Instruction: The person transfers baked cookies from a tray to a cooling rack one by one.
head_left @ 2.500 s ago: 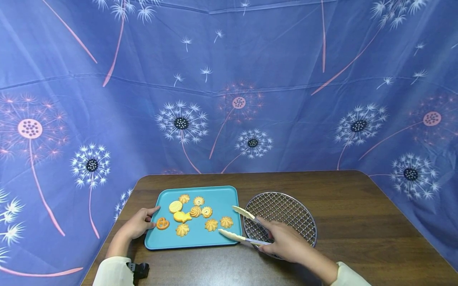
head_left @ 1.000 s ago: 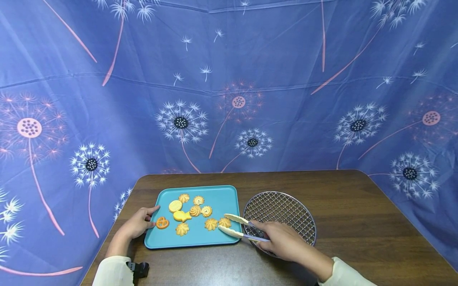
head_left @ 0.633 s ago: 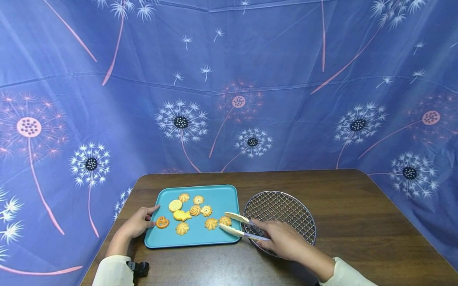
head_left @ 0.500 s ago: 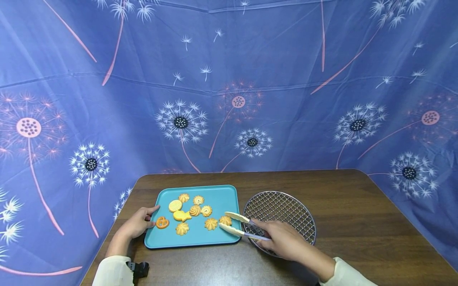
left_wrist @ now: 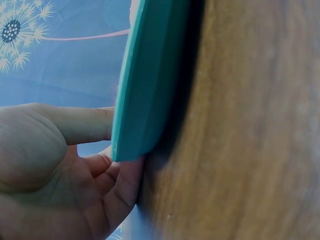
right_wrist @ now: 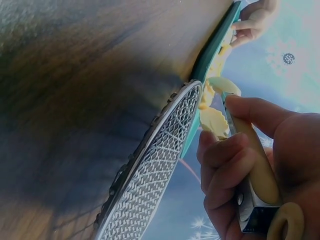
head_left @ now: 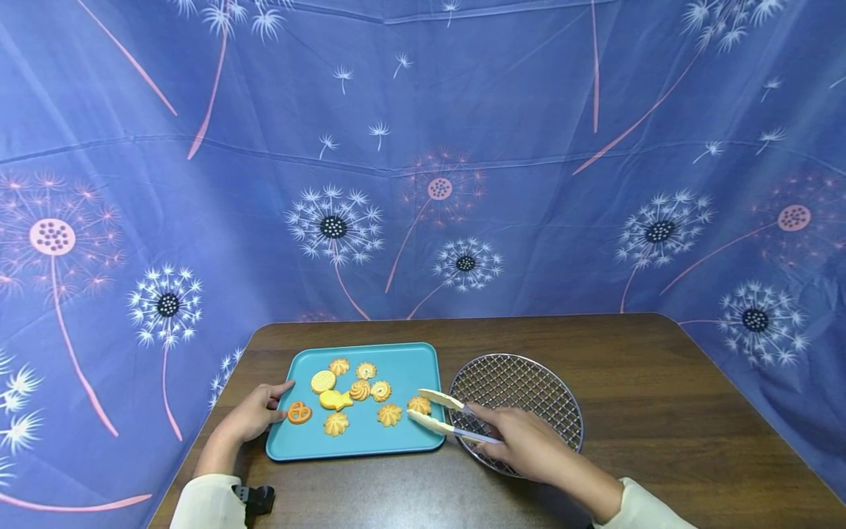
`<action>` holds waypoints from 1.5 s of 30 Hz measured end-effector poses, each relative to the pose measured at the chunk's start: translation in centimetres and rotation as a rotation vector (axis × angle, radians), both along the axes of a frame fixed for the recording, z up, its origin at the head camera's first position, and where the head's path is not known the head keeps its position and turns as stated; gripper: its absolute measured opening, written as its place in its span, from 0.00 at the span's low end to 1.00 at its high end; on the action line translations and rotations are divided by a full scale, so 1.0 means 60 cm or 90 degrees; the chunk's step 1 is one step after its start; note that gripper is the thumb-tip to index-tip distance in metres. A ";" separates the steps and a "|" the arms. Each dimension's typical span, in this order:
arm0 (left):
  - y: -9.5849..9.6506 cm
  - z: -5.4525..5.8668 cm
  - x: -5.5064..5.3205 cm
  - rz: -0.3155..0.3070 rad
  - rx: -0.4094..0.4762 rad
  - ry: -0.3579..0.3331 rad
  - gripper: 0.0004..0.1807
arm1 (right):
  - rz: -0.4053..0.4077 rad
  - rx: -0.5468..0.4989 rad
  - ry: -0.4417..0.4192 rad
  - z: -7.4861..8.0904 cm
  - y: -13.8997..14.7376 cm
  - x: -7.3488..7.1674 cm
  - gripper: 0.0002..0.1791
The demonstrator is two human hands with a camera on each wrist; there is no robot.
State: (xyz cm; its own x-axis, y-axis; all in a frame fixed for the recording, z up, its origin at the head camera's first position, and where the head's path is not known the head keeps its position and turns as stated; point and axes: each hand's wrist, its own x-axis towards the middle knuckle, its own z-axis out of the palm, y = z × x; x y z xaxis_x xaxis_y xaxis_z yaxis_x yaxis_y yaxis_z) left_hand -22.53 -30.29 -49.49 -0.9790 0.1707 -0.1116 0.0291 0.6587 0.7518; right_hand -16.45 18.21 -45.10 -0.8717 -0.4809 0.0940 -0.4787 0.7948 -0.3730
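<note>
My left hand grips the left rim of a teal tray, with thumb and fingers at its edge in the left wrist view. On the tray lie several cookies, among them a pretzel, a fish-shaped one and a round pale one. In my right hand are tongs with cream tips. Those tips stand on either side of a flower-shaped cookie near the tray's right edge. Whether they lift it off the tray, I cannot tell. Another flower-shaped cookie lies just left of them.
A round wire rack stands right of the tray, partly under my right hand. Both are on a dark wooden table. Behind it hangs a blue cloth with a dandelion print. A black strap shows at my left sleeve.
The tongs first came down onto the tray and narrowed around the flower-shaped cookie. Since then, tongs and cookie have shifted slightly to the right. My left hand has stayed at the rim.
</note>
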 end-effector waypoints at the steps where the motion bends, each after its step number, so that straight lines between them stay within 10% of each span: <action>1: 0.000 0.000 0.000 0.001 0.000 0.000 0.35 | 0.000 -0.001 0.000 0.000 0.001 0.000 0.35; 45: 0.003 0.003 0.000 0.001 -0.005 -0.001 0.34 | -0.041 -0.029 0.023 -0.001 0.053 -0.001 0.37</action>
